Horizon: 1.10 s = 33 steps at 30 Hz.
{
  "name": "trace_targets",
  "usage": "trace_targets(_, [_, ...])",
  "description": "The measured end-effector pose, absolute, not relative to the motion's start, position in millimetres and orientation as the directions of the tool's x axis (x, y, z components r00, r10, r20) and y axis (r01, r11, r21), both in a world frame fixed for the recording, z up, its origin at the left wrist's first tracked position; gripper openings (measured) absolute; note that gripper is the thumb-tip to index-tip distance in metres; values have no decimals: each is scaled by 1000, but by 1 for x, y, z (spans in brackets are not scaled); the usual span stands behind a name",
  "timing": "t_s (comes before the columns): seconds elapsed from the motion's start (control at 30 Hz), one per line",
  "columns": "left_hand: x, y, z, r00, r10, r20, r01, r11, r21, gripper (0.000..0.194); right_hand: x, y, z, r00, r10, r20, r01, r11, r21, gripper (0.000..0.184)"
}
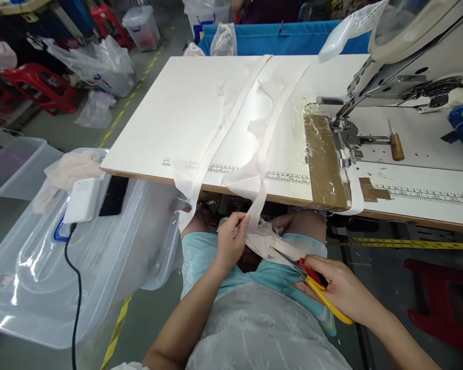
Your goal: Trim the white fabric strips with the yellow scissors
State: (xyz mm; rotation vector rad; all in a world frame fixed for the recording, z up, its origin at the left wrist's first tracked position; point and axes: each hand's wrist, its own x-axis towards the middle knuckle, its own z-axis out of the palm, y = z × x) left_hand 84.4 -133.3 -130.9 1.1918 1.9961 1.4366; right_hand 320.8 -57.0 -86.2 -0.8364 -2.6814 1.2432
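My left hand [231, 237] pinches a white fabric strip [263, 198] just below the front edge of the sewing table [200, 103]. Long white strips [235, 115] run across the table and hang over its edge into my lap. My right hand [337, 290] is closed on scissors [312, 280] with red and yellow handles. Their blades point left toward the bunched white fabric [268, 241] on my lap, close to my left hand.
A sewing machine [405, 56] stands at the table's right, with brown tape [326, 164] in front of its needle. Clear plastic bins [73, 257] sit on the left, carrying a white charger [83, 200] and a phone [113, 195]. Red stools [38, 85] and bags lie beyond.
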Motion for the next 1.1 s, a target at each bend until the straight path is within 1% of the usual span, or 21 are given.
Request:
trace_targets(0.07, [77, -152, -141, -588, 805, -76, 239, 263, 935, 27, 325, -57, -88, -835, 523, -172, 462, 495, -735, 45])
trace_targets(0.1, [74, -163, -146, -604, 779, -171, 208, 360, 909, 24, 328, -57, -89, -829, 528, -183, 469, 479, -742, 44])
trace_targets(0.17, [70, -185, -149, -609, 736, -296, 229, 521, 822, 18, 331, -57, -93, -823, 528, -208, 477, 445, -758, 43])
trace_targets(0.23, [73, -203, -140, -508, 767, -391, 255, 568, 783, 19, 333, -58, -96, -825, 516, -232, 473, 405, -783, 43])
trace_targets(0.27, [77, -208, -131, -400, 807, -435, 223, 546, 808, 21, 333, -58, -97, -826, 511, -237, 465, 382, -799, 43])
trace_targets(0.3, [83, -210, -120, -263, 846, -463, 144, 509, 848, 26, 332, -58, -98, -826, 511, -238, 456, 357, -815, 43])
trace_targets(0.37, [93, -205, -98, -2, 900, -436, -72, 435, 897, 36, 330, -59, -99, -825, 511, -243, 443, 316, -839, 44])
trace_targets(0.4, [97, -200, -89, 67, 912, -406, -145, 411, 900, 39, 329, -59, -99, -825, 506, -253, 442, 298, -846, 44])
trace_targets(0.43, [100, -193, -82, 82, 921, -381, -161, 390, 907, 41, 328, -59, -99, -827, 494, -268, 444, 281, -851, 44])
trace_targets(0.47, [102, -186, -78, 43, 932, -360, -118, 363, 924, 39, 327, -58, -99, -831, 475, -288, 446, 261, -856, 44])
trace_targets(0.57, [101, -171, -77, -182, 954, -240, 142, 267, 953, 27, 323, -56, -96, -842, 409, -353, 456, 189, -870, 45])
trace_targets(0.6, [100, -169, -79, -222, 953, -206, 170, 246, 954, 28, 321, -55, -95, -841, 393, -372, 466, 174, -868, 45])
trace_targets(0.63, [98, -169, -81, -223, 954, -202, 147, 238, 960, 30, 319, -54, -94, -836, 382, -393, 481, 169, -860, 45])
trace_targets(0.67, [97, -170, -83, -185, 955, -231, 84, 249, 965, 32, 317, -53, -93, -831, 376, -411, 498, 172, -850, 45])
trace_targets(0.77, [93, -177, -87, -23, 955, -296, -144, 290, 946, 41, 309, -52, -92, -820, 372, -434, 527, 198, -826, 47])
trace_targets(0.8, [92, -179, -88, -2, 955, -296, -183, 290, 939, 43, 307, -52, -92, -822, 369, -434, 527, 202, -825, 48])
trace_targets(0.87, [91, -181, -89, -36, 950, -309, -199, 296, 934, 44, 304, -51, -92, -828, 359, -431, 521, 208, -827, 49])
trace_targets(0.9, [91, -181, -90, -79, 941, -329, -170, 313, 934, 40, 302, -51, -93, -830, 354, -431, 521, 216, -826, 50])
trace_targets(0.97, [91, -180, -91, -205, 922, -327, -25, 329, 944, 31, 300, -49, -92, -833, 341, -435, 525, 240, -817, 50])
trace_targets(1.07, [90, -179, -92, -375, 912, -169, 268, 281, 922, 35, 297, -44, -91, -847, 308, -434, 516, 283, -808, 51])
trace_targets(1.1, [89, -178, -92, -393, 910, -133, 307, 266, 914, 36, 296, -43, -91, -854, 293, -430, 508, 292, -810, 51])
